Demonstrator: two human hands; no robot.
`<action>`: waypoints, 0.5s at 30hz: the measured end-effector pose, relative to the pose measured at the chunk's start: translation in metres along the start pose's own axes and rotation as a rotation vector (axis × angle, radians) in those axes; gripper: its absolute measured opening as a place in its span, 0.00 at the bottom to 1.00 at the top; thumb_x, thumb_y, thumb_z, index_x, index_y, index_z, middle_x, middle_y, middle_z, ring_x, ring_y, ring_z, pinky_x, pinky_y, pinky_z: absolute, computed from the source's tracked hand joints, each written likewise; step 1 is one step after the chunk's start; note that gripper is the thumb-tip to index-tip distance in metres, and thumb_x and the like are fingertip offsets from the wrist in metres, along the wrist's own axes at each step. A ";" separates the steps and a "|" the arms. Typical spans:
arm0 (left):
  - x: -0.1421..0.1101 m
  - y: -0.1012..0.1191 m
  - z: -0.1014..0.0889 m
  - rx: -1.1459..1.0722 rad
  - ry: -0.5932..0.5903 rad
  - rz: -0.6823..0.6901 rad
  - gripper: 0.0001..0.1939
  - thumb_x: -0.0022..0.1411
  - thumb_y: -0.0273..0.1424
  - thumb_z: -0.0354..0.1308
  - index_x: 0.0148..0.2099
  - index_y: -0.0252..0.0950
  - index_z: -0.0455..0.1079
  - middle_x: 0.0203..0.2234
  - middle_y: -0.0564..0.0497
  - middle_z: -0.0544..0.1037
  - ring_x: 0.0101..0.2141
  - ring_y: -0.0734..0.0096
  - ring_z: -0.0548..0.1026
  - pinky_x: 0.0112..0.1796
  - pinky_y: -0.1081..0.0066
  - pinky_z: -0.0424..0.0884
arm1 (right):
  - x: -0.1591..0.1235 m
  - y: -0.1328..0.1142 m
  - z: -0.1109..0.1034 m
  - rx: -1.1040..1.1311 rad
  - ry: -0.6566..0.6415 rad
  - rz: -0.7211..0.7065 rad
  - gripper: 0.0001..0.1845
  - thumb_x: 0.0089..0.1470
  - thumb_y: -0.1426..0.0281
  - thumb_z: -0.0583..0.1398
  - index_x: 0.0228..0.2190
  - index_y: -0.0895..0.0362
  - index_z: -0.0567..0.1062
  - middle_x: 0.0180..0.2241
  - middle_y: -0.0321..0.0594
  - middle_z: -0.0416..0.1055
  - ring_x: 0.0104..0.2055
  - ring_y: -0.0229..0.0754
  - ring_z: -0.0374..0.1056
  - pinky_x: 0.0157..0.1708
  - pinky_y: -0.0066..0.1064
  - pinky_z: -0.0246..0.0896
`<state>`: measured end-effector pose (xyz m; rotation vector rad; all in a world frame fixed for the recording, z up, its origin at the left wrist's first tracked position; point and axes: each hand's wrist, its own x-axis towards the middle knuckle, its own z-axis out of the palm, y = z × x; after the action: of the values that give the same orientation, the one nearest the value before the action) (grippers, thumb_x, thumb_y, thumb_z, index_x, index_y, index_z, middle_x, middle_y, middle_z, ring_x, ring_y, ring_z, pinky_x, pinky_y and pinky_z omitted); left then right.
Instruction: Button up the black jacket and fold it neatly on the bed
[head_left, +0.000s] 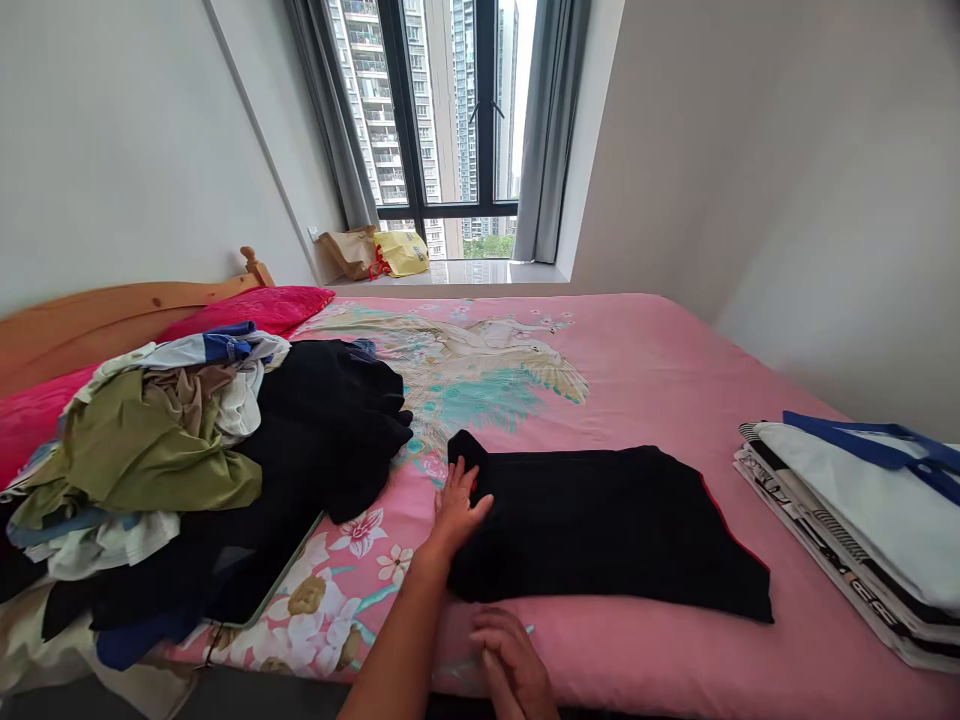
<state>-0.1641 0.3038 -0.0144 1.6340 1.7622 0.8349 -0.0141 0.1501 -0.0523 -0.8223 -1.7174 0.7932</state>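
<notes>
A black garment (600, 525) with thin red trim along its slanted right edge lies flat on the pink bed, folded into a long shape. My left hand (454, 508) rests on its left end, palm down, with fingers spread. Below the garment's lower edge, at the front of the bed, is my right hand (514, 660). Its fingers are curled together, apart from the garment, and I see nothing in them. Whether the garment is a shirt or shorts I cannot tell.
A loose heap of clothes (165, 440) fills the bed's left side, near red pillows (255, 308) and a wooden headboard (112, 315). A neat stack of folded clothes (855, 540) stands at the right. Bags (401, 252) sit on the windowsill (487, 271).
</notes>
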 end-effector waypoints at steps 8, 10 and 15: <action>-0.007 0.018 0.007 0.418 -0.121 0.034 0.33 0.54 0.38 0.54 0.62 0.40 0.55 0.66 0.47 0.40 0.64 0.52 0.36 0.57 0.41 0.30 | 0.040 -0.022 -0.031 -0.010 0.058 0.056 0.12 0.57 0.72 0.52 0.40 0.49 0.71 0.44 0.39 0.70 0.51 0.43 0.64 0.53 0.41 0.60; -0.006 0.015 0.005 0.390 -0.116 0.035 0.33 0.54 0.38 0.55 0.62 0.40 0.55 0.66 0.47 0.40 0.64 0.52 0.37 0.57 0.42 0.33 | 0.051 -0.020 -0.031 0.008 0.104 0.117 0.12 0.57 0.70 0.52 0.42 0.50 0.71 0.48 0.40 0.68 0.53 0.44 0.62 0.54 0.41 0.58; -0.003 -0.009 -0.011 0.095 0.060 0.043 0.26 0.62 0.38 0.49 0.61 0.35 0.57 0.63 0.41 0.51 0.62 0.59 0.50 0.58 0.58 0.53 | 0.063 0.001 -0.034 0.035 0.240 0.321 0.21 0.60 0.66 0.48 0.55 0.53 0.60 0.56 0.45 0.60 0.58 0.44 0.57 0.56 0.43 0.55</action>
<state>-0.1786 0.2998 -0.0146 1.7298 1.8391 0.8400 0.0037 0.2065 -0.0128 -1.1389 -1.3741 0.8943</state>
